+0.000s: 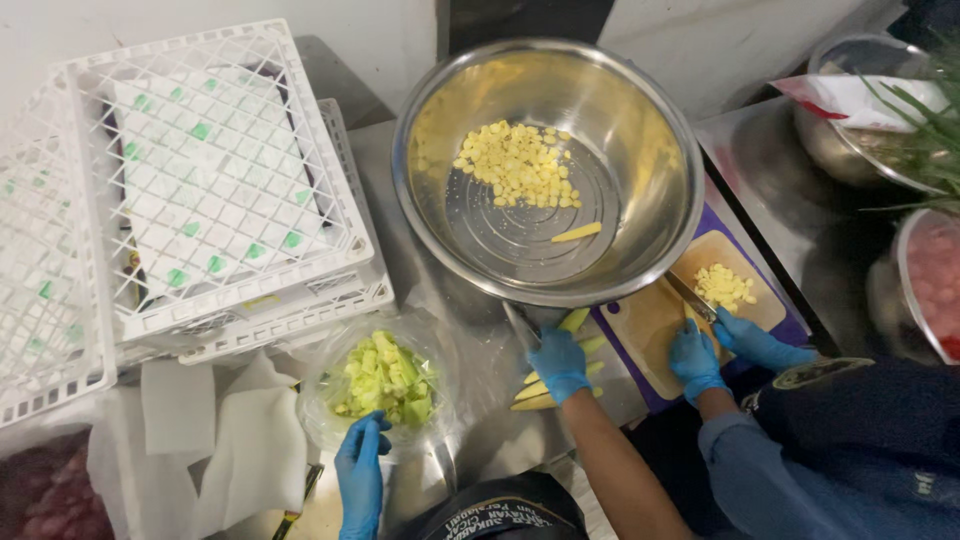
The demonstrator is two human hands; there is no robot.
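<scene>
The person's left hand (360,470), in a blue glove, rests with curled fingers on the rim of a clear plastic bag (330,400) that holds a heap of pale green husk pieces (385,378); whether it actually grips the plastic I cannot tell. The right hand (557,362), also blue-gloved, is closed over a bunch of yellow baby corn spears (560,385) lying on the steel table (480,350), just below the edge of the bowl; about five spears show around and under the fingers. One large steel bowl (640,120) sits in the middle, with a loose pile of cut yellow corn pieces (518,165) too many to count and a single uncut spear (577,232) lying apart from the pile. To the right, a co-worker's two blue-gloved hands (720,350) are on a wooden cutting board (650,320), one holding a knife (690,296) beside a small heap of chopped corn (723,286). On the left stand two stacked white plastic crates (215,180), with a third crate (45,300) leaning at the edge, and folded white cloths (225,430) lie in front of them. Three more bowls are partly visible at the right edge.
</scene>
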